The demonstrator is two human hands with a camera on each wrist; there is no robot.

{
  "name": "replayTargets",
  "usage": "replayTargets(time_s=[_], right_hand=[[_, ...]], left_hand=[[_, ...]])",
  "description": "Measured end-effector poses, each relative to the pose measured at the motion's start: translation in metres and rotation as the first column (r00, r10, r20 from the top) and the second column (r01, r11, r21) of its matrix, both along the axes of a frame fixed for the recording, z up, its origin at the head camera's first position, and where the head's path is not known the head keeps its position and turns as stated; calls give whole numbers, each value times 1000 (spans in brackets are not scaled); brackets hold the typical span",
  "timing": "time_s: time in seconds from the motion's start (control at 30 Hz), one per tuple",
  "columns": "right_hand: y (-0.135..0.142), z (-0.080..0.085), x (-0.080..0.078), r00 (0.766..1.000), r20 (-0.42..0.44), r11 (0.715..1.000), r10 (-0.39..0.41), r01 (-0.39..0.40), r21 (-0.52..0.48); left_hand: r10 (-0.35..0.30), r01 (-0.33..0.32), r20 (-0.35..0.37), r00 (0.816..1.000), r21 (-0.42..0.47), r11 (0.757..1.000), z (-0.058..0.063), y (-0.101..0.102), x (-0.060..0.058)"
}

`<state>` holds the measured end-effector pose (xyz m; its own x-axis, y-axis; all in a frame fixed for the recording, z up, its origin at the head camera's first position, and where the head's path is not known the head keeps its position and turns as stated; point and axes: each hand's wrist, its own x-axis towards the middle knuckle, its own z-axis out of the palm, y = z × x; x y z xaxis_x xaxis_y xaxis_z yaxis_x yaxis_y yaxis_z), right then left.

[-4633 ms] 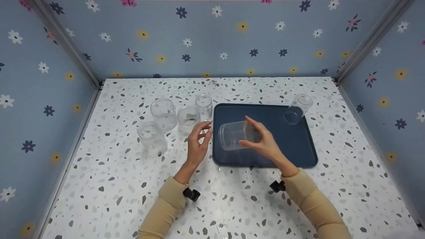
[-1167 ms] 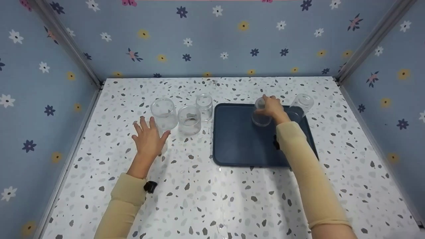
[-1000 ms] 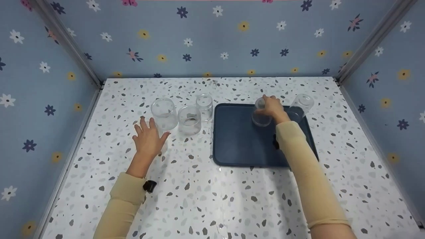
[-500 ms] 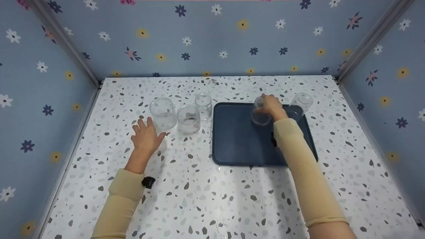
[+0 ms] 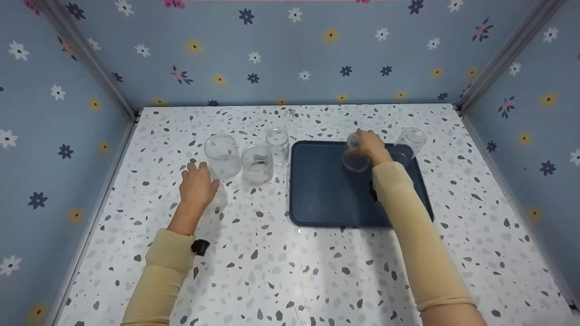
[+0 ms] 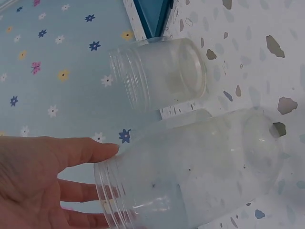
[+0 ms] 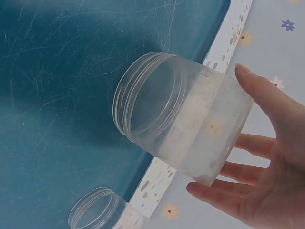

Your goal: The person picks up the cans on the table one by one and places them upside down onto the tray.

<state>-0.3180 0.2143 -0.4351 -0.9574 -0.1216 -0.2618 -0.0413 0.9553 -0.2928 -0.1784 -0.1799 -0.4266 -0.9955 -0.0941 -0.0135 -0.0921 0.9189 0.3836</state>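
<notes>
Mouth down on the blue tray [image 5: 331,199], near its back edge, is a clear plastic jar [image 7: 190,119]. My right hand [image 5: 371,147] holds it by the raised base, thumb on one side and fingers on the other. At the left, my left hand [image 5: 197,185] grips the threaded mouth of a tall clear jar [image 6: 200,171] standing upright on the table. In the left wrist view the thumb lies at the near side of the rim, and the fingers show through the clear wall. The head view has most of this jar hidden behind the hand.
Upright on the table between the left hand and the tray are a wide jar [image 5: 224,158], a shorter jar [image 5: 257,167] and a slim jar [image 5: 277,145]. An upturned slim jar [image 5: 410,142] stands at the tray's back right corner. Flowered panels [image 5: 290,59] enclose the table.
The right hand carried its jar from over the tray's left side to the back and upended it there. The left hand moved left to the tall jar, and its spread fingers drew in around the mouth.
</notes>
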Motion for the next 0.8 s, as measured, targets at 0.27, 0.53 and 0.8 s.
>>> replayTargets(time_s=[0.27, 0.53, 0.8], right_hand=[[1, -1, 1, 1000, 3, 1000, -23, 23, -6], [4, 0, 2, 999, 21, 997, -26, 27, -66], [5, 4, 3, 999, 9, 996, -40, 40, -77]], left_hand=[[-12, 12, -29, 1000, 0, 1000, 2, 1, 2], [-19, 21, -57, 998, 32, 999, 6, 3, 5], [-53, 60, -108, 993, 70, 996, 7, 8, 8]])
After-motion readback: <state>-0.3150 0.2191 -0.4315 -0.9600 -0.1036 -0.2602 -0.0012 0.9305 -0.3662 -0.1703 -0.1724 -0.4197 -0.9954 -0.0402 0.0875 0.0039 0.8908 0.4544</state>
